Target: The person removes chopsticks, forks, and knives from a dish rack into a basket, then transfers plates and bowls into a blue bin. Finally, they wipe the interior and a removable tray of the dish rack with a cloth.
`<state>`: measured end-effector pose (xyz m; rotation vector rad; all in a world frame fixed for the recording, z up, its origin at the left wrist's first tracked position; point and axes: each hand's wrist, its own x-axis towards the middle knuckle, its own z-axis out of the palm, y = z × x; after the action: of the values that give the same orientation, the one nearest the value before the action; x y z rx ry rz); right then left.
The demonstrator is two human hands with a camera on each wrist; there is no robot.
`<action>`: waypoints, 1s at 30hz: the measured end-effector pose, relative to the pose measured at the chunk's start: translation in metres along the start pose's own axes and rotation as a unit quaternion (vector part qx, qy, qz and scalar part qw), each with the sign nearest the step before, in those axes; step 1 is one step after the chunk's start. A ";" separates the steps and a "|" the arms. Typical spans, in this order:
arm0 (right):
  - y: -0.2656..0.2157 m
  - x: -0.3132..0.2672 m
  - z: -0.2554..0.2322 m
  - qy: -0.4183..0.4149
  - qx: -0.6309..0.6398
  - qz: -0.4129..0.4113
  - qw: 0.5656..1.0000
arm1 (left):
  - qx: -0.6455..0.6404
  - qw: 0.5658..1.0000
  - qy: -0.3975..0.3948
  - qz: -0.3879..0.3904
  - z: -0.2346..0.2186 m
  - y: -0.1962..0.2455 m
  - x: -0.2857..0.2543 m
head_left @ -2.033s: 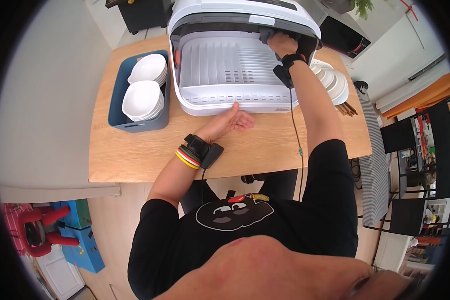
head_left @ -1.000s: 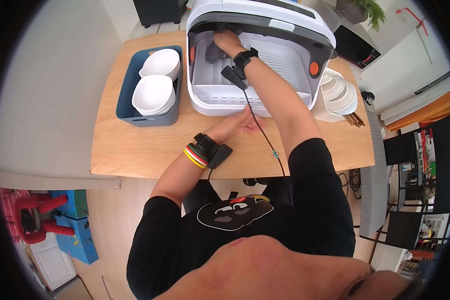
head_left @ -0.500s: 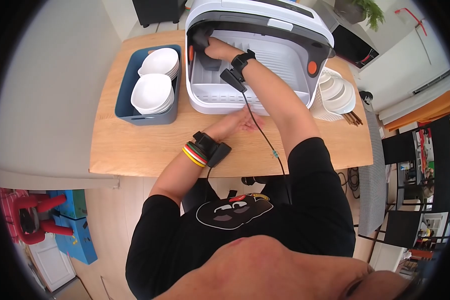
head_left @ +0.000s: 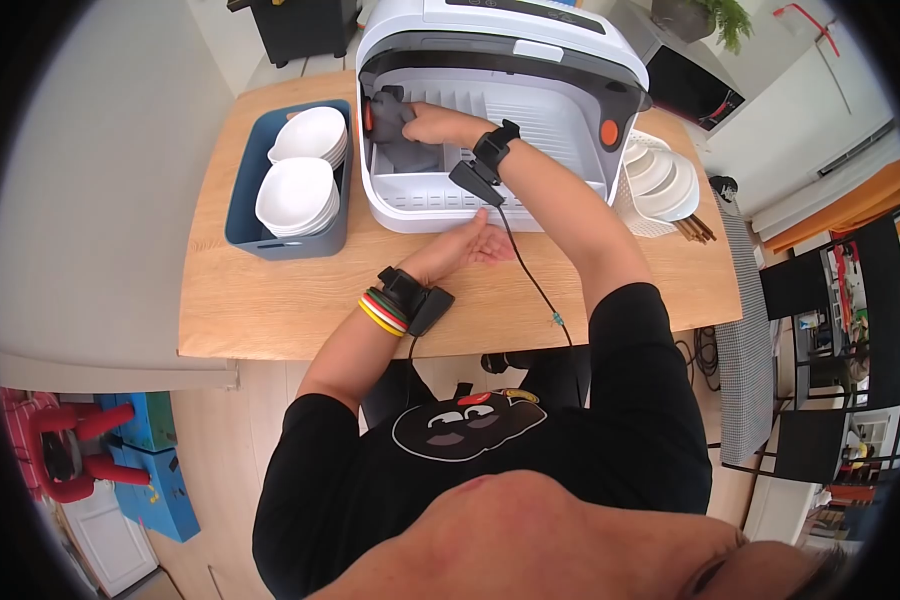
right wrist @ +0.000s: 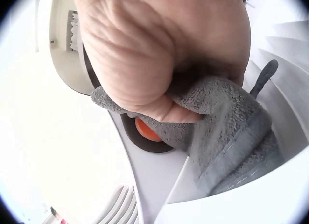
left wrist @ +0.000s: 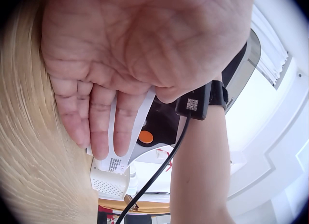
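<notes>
My right hand (head_left: 445,125) reaches into the left side of a white dish cabinet (head_left: 480,215) whose dark clear lid is raised. It grips a grey cloth (head_left: 410,150), bunched under the fingers, against the left inner wall by the orange hinge cap (right wrist: 147,130). In the right wrist view the thumb presses into the cloth and a hanging loop sticks out. Ribbed racks (head_left: 540,120) line the cabinet floor. My left hand (head_left: 470,245) rests on the table at the cabinet's front edge, palm up, fingers loosely extended and holding nothing.
A blue bin (head_left: 280,250) with two stacks of white bowls (head_left: 298,195) stands left of the cabinet. On the right is a white perforated basket (head_left: 635,215) with plates and wooden chopsticks (head_left: 695,229). A cable (head_left: 530,275) hangs from the right wrist camera.
My right hand has carried the cloth from the cabinet's back right corner across to its left side, then slightly down toward the front. The left hand has stayed at the front edge.
</notes>
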<state>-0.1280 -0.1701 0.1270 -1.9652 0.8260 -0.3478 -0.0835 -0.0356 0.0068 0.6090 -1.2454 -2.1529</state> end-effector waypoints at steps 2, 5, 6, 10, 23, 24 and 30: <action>-0.012 -0.011 0.002 -0.011 -0.009 0.010 1.000 | 0.002 1.000 0.004 -0.004 0.002 0.002 -0.001; -0.003 -0.011 0.008 -0.023 -0.029 -0.014 0.999 | 0.007 1.000 -0.002 -0.002 0.002 0.002 -0.001; -0.006 -0.013 0.010 -0.023 -0.040 -0.048 0.998 | 0.009 1.000 -0.002 -0.003 0.002 0.001 -0.001; -0.012 -0.024 0.020 -0.029 -0.153 -0.073 0.985 | 0.016 1.000 -0.017 0.017 -0.002 -0.003 0.001; -0.007 -0.054 0.030 -0.006 -0.351 -0.262 0.899 | 0.033 0.999 -0.001 0.025 0.002 0.001 -0.002; -0.006 -0.055 0.026 -0.007 -0.350 -0.262 0.899 | 0.026 1.000 -0.008 0.014 0.000 0.001 -0.002; -0.006 -0.049 0.004 0.003 -0.479 -0.206 0.853 | 0.040 0.999 0.006 -0.013 0.004 0.005 -0.002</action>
<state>-0.1593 -0.1322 0.1343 -3.1027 0.6066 -0.1860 -0.0827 -0.0340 0.0133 0.6732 -1.3287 -2.1264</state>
